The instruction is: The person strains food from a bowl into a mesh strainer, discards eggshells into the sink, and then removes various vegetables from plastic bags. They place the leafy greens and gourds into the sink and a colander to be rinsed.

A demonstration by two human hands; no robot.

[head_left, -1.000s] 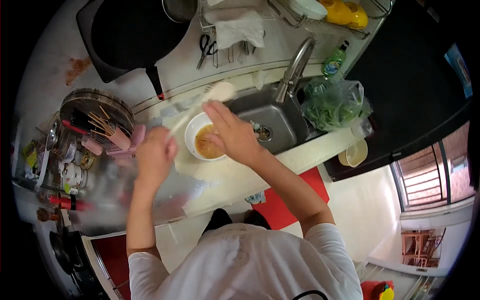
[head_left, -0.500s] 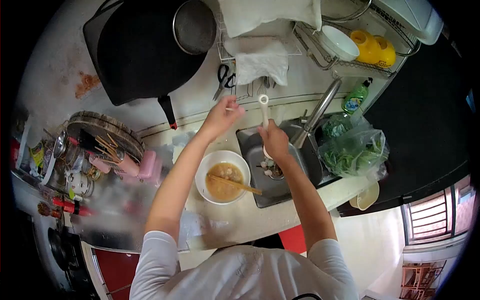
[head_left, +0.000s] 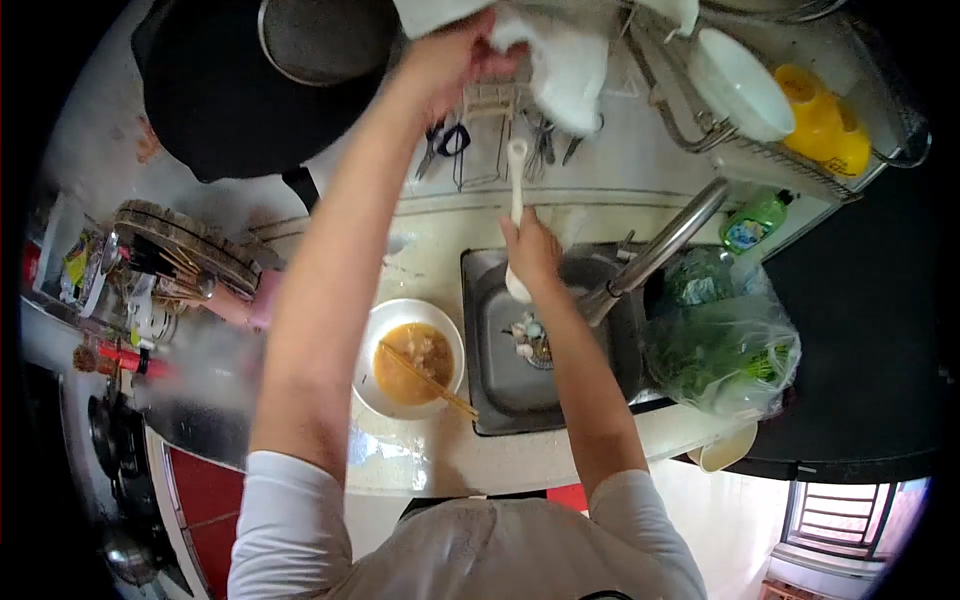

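Note:
My left hand (head_left: 465, 65) is raised at the white cloth (head_left: 565, 75) hanging on the wall rack; its fingers are at the cloth's left edge and blurred. Over the sink (head_left: 490, 385), my right hand (head_left: 533, 250) is closed round a white long-handled spoon (head_left: 517, 180), its ringed handle end pointing up toward the wall. Eggshells and scraps (head_left: 530, 335) lie in the sink below. Left of the sink stands a white bowl (head_left: 365, 385) with brownish liquid, and chopsticks (head_left: 440, 388) rest across its rim.
A faucet (head_left: 670, 245) arches over the sink's right side. Bagged greens (head_left: 725, 350) and a green soap bottle (head_left: 755, 222) stand at right. Scissors (head_left: 430, 150) hang on the wall below a black pan (head_left: 240, 110). A white bowl (head_left: 740, 85) sits on the upper right rack.
My left hand has moved up from above the counter to the hanging cloth, which is now shifted and bunched. The spoon stays in my right hand. The view has shifted.

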